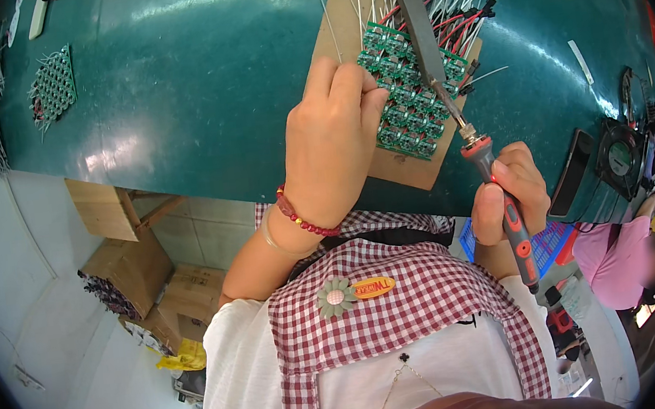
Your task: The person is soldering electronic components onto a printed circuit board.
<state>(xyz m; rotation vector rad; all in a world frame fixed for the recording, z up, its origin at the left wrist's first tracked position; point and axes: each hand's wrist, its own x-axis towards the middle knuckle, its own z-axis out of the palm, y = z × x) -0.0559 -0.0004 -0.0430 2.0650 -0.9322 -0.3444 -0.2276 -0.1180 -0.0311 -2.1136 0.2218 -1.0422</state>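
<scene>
Dark green worktable (195, 83) above cardboard boxes (144, 280); right hand (510, 193) fingers clamped on red-grey soldering iron (492, 179), long axis lower-right to upper-centre, tip on green circuit-board panel (411, 92), left hand (337, 140) fingers curled, pressing it.

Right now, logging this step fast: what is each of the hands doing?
Left hand: closed, fingertips pressing on the green circuit boards.
Right hand: closed around the soldering iron.

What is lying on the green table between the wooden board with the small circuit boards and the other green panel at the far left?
In the head view, nothing: between the wooden board and the far-left panel, only bare green table shows.
</scene>
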